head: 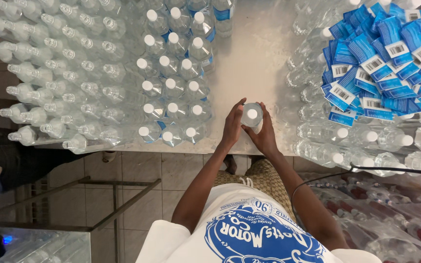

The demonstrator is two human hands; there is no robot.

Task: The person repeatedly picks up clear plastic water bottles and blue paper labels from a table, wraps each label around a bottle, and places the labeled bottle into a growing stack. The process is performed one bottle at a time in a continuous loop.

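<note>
Clear bottle [252,115], near the table [249,63] edge, clasped by left hand [233,125] and right hand [265,132].

A bare strip of pale metal tabletop [254,58] runs open toward twelve o'clock — hemmed at nine by upright white-capped clear plastic bottles [171,87], at three by lying bottles [347,141] under blue paper labels [386,53].

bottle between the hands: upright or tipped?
Upright: the bottle shows its white cap from straight above, left hand and right hand around it.
</note>
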